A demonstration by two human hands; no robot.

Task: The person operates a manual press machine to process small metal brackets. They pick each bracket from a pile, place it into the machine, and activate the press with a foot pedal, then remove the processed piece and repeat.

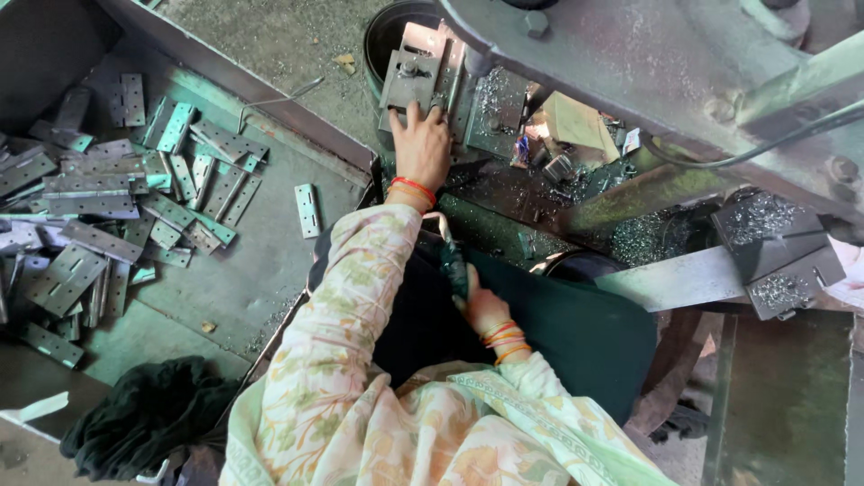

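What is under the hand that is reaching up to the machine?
The left hand lies on a grey metal plate with a bolt, above a dark round bin. The plate's lower edge is covered by the fingers; the bin's inside is mostly hidden.
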